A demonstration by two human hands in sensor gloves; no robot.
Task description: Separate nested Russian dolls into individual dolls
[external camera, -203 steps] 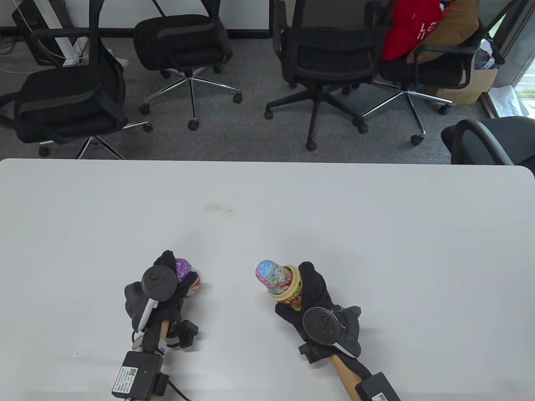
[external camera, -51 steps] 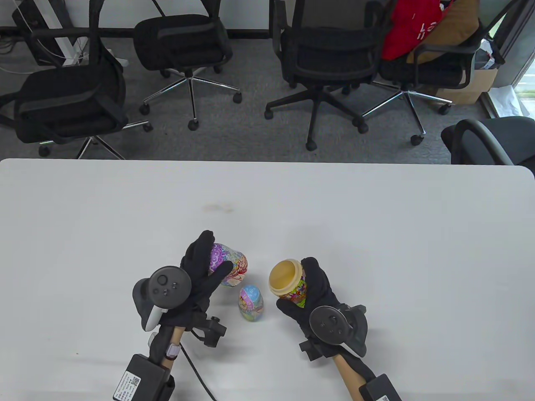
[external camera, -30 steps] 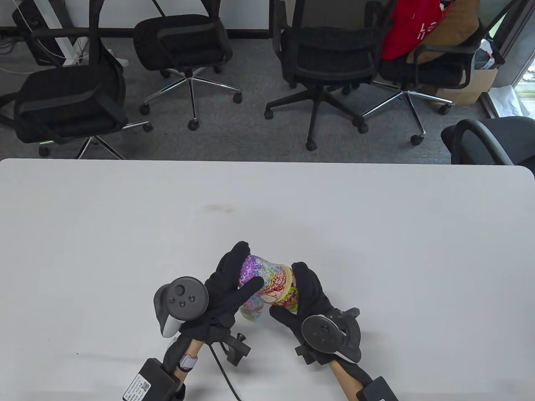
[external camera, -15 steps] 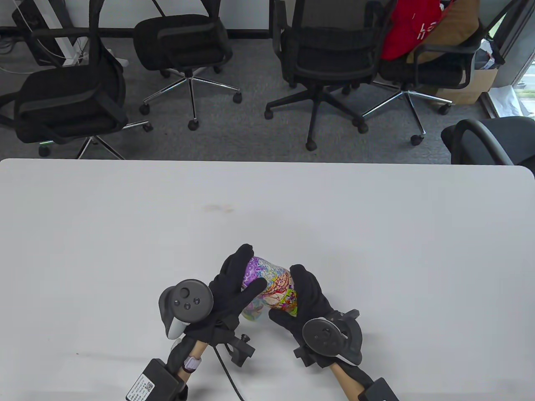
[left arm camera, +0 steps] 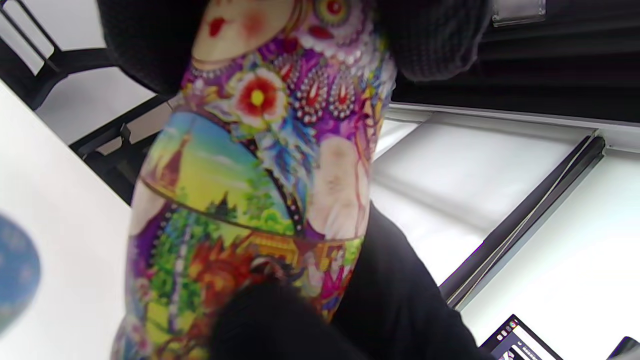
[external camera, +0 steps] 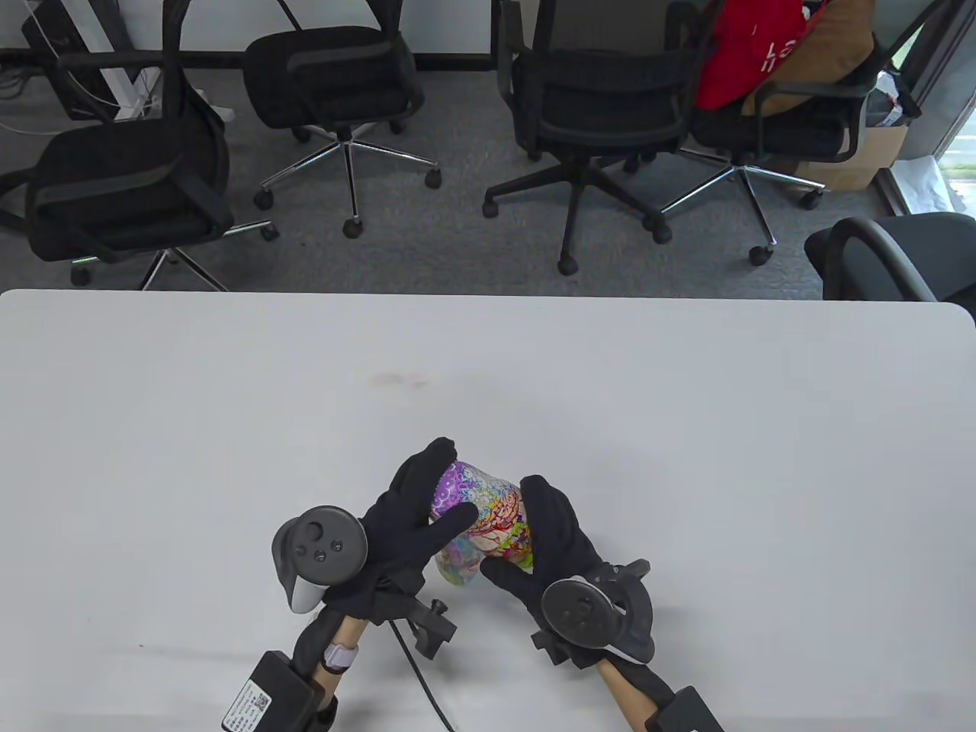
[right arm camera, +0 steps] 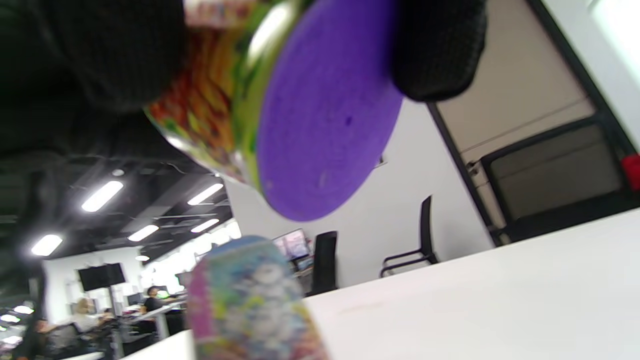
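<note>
The large painted doll [external camera: 488,512] is closed, its two halves joined, and lies tilted above the table between both hands. My left hand [external camera: 412,518] grips its purple head end; the face and flowers show in the left wrist view [left arm camera: 260,165]. My right hand [external camera: 545,537] grips its base end; the purple flat bottom shows in the right wrist view [right arm camera: 325,115]. A smaller blue-and-pink doll [external camera: 457,566] stands on the white table [external camera: 686,427] right under the big one, partly hidden by my left fingers; it also shows in the right wrist view [right arm camera: 250,300].
Several black office chairs [external camera: 602,99] stand beyond the table's far edge, one with a red cloth [external camera: 747,46]. A faint brown stain [external camera: 396,379] marks the table's middle. A cable [external camera: 415,679] runs from my left wrist toward the near edge.
Earlier the halves were apart, one in each hand, with the small doll standing between them. The hands came together and joined the halves; since then the pair has shifted slightly left.
</note>
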